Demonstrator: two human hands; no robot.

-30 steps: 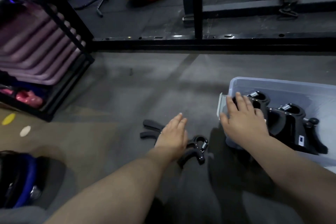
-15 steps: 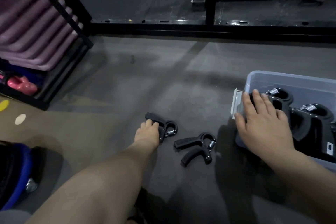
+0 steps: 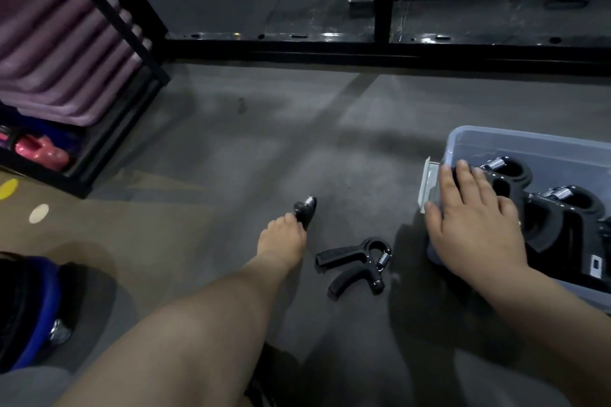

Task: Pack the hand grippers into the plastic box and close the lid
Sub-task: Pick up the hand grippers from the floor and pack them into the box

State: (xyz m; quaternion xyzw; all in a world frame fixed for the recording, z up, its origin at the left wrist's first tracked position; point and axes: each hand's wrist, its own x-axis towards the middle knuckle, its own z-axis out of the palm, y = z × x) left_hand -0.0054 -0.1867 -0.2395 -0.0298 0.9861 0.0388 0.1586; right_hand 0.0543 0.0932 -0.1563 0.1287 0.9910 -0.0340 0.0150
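Observation:
My left hand (image 3: 282,239) grips a black hand gripper (image 3: 305,210) by its handles, with the spring end sticking up past my fingers. A second black hand gripper (image 3: 355,266) lies flat on the grey floor just to the right of that hand. The clear plastic box (image 3: 515,142) stands at the right and holds several black hand grippers (image 3: 562,208). My right hand (image 3: 469,228) rests flat, fingers straight, on the box's near left corner and on the grippers inside. No lid is in view.
A black rack (image 3: 109,53) with purple mats and a pink dumbbell (image 3: 39,150) stands at the left. A black metal frame rail (image 3: 363,49) crosses the floor behind. A blue and black object (image 3: 29,307) sits at the lower left.
My left hand moved left off the near gripper, closed round the farther one and raised it on end. The view dropped and shifted, so the box sits further right.

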